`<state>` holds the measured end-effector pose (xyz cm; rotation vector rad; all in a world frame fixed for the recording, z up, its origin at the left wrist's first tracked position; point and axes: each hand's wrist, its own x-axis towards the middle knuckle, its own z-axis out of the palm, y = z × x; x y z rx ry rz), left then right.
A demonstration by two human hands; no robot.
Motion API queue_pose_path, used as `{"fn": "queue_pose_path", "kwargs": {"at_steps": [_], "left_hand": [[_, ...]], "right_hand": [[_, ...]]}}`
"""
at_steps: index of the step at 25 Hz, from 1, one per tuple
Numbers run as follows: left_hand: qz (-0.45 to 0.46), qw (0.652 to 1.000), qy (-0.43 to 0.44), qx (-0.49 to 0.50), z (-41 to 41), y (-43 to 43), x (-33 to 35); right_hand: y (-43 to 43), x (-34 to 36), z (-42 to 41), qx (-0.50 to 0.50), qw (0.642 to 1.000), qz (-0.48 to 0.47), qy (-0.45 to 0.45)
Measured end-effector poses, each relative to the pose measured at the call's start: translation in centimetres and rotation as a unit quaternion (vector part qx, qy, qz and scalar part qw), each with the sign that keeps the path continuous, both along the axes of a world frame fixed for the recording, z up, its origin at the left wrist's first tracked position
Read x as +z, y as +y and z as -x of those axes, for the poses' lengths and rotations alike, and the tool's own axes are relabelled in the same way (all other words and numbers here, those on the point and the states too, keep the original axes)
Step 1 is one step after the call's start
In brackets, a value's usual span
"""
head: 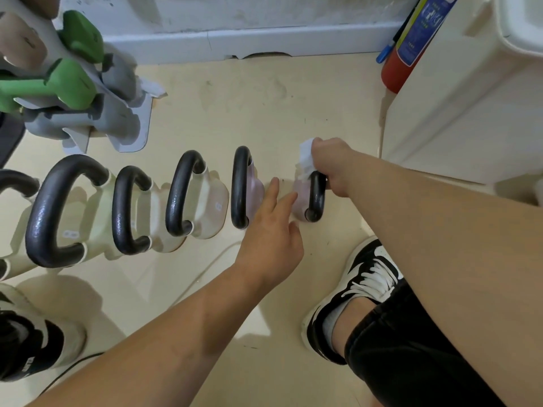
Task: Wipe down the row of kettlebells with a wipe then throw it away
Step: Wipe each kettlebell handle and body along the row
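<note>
Nearest, a black-and-white shoe (364, 286) stands on the cream floor (235, 318). The left hand (271, 239) hovers with fingers spread and holding nothing, its fingertips between the two pink kettlebells at the right end of the row (132, 210). Beyond it, the right hand (333, 165) is closed around a white wipe (305, 155), pressing it on the end kettlebell (311, 198) at its black handle. Farther back left, green dumbbells (67, 80) sit on a rack.
</note>
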<state>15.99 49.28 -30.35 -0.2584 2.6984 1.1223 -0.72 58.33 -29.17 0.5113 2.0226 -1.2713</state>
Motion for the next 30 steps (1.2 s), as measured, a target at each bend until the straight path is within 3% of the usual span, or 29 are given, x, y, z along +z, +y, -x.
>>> {"fn": "queue_pose_path", "kwargs": {"at_steps": [7, 10, 15, 17, 21, 23, 27, 30], "left_hand": [[0.01, 0.999, -0.048, 0.004, -1.9, -1.0, -0.2], [-0.008, 0.998, -0.066, 0.014, -2.0, -1.0, 0.0], [-0.065, 0.991, -0.104, 0.054, -0.8, -1.1, 0.5], [-0.088, 0.987, -0.115, 0.069, -0.2, -1.1, 0.4], [-0.116, 0.981, -0.132, 0.088, 0.2, -1.0, 0.4], [-0.117, 0.981, -0.129, 0.091, 0.0, -0.9, 0.7], [-0.118, 0.981, -0.122, 0.099, -0.3, -1.2, 0.6], [-0.137, 0.975, -0.137, 0.112, -0.6, -1.2, 1.1]], "right_hand": [[0.0, -2.5, -9.5, 0.049, 0.971, -0.129, 0.193], [-0.2, -3.9, -13.8, 0.062, 0.954, -0.195, 0.217], [-0.1, -3.9, -11.7, 0.03, 0.96, -0.145, 0.236], [-0.5, -2.8, -8.8, 0.014, 0.969, -0.124, 0.213], [-0.1, -1.1, -0.8, -0.024, 0.999, -0.019, 0.04], [0.0, -0.9, -1.1, -0.014, 0.999, -0.017, 0.034], [-0.2, -2.9, -7.3, 0.076, 0.955, -0.164, 0.236], [0.8, -4.8, -12.4, 0.154, 0.914, -0.24, 0.29]]}}
